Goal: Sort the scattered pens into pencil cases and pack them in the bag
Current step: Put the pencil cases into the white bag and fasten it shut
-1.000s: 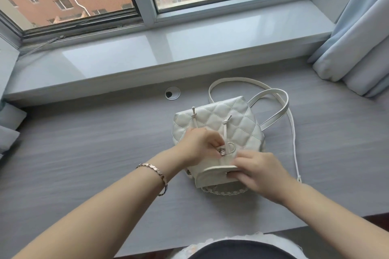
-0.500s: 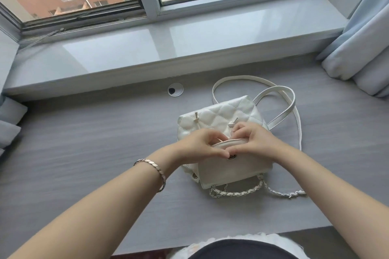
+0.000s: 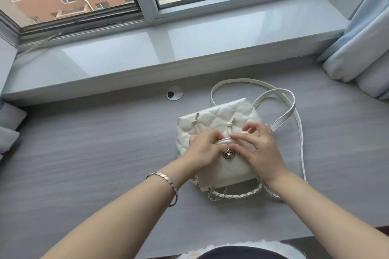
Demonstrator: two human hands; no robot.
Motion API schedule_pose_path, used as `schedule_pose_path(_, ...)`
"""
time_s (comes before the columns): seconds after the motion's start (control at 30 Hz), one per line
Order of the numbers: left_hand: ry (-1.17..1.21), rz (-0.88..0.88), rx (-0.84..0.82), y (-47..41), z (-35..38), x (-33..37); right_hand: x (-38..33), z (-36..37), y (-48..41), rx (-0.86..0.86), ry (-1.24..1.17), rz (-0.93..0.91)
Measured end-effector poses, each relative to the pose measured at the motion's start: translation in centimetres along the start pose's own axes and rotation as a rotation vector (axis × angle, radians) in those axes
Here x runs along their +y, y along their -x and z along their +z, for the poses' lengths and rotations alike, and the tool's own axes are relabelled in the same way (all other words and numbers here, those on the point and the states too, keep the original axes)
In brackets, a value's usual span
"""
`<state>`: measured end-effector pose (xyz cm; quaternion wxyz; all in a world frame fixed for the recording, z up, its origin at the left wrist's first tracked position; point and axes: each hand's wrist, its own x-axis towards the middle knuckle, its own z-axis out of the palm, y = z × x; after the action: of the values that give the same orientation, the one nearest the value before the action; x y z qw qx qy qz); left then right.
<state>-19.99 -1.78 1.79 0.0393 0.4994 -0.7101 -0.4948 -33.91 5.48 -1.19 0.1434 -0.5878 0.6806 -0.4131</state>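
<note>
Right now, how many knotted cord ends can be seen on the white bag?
2. One knotted cord end lies on the quilted bag near its left side; the other lies nearer the middle, just beyond the right hand. The hands may hide more.

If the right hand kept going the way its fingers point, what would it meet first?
The right hand points up-left across the bag, so it would likely meet the left hand at the flap edge first; depth is unclear.

The grey wood-grain worktop (image 3: 84,153) runs beneath a window sill. A white quilted bag (image 3: 212,118) lies on it, right of centre, its straps (image 3: 292,107) looped behind and a chain (image 3: 235,195) trailing at the near edge. A round grommet (image 3: 174,93) sits near the sill.
</note>
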Motion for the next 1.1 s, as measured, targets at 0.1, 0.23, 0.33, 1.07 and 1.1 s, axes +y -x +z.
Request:
schedule_pose_path(0.1,0.069,-0.056,0.008,-0.7,-0.3,-0.8,-1.4,0.1,0.8,0.081,0.181,-0.166)
schedule_pose_path(0.23,0.108,-0.043,0.01,-0.9,0.0,-1.3,-1.9,1.0,2.8,0.05,0.234,-0.221)
schedule_pose_path(0.33,0.114,-0.028,0.014,-0.6,0.0,-1.0,-2.3,1.5,3.3,0.152,0.184,-0.133)
schedule_pose_path(1.07,0.039,0.024,0.085,0.8,0.9,-1.2,-6.5,-0.8,1.2,-0.25,0.123,0.517)
schedule_pose_path(1.1,0.049,0.034,0.078,0.8,0.9,-1.4,-6.3,-1.2,0.9,-0.3,0.124,0.508)
